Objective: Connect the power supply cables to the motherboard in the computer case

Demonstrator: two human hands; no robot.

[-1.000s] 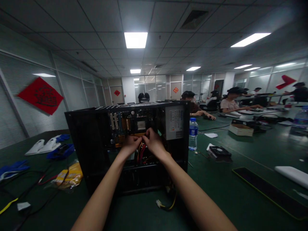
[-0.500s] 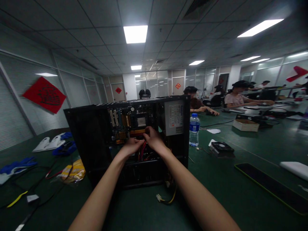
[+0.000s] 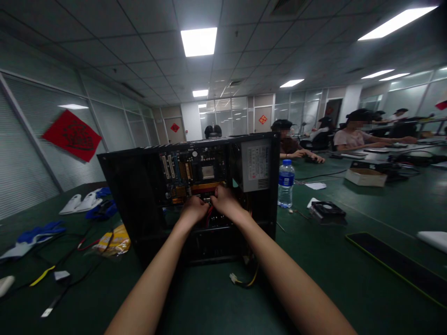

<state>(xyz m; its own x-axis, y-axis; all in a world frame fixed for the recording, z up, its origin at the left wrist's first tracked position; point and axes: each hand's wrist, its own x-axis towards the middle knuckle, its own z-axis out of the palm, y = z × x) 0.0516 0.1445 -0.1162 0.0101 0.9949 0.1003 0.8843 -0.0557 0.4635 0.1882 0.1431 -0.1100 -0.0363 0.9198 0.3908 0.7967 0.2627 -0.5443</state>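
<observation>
A black computer case (image 3: pixel 120 186) stands open-sided on the table in front of me, its motherboard (image 3: pixel 218 158) and silver power supply (image 3: pixel 256 165) showing. Both hands reach inside, below the gold memory slots. My left hand (image 3: pixel 194 208) is closed, fingertips pinched at the top of a bunch of red and black cables (image 3: pixel 210 216). Beside it my right hand (image 3: pixel 226 201) is closed on the same cables, nearly touching the left. The cable ends are hidden by the fingers. A loose white power connector (image 3: pixel 233 278) on yellow and black wires hangs out at the case's front.
To the right are a water bottle (image 3: pixel 286 184), a cooling fan (image 3: pixel 327 212), a cardboard box (image 3: pixel 365 176) and a long dark mat (image 3: pixel 394 265). Gloves (image 3: pixel 42 232), a yellow packet (image 3: pixel 115 239) and cables lie left. Co-workers (image 3: pixel 356 132) sit beyond.
The view has shifted slightly, so the scene sits a little farther right and higher. Both hands stay at the cables, with the fingertips slightly repositioned.
</observation>
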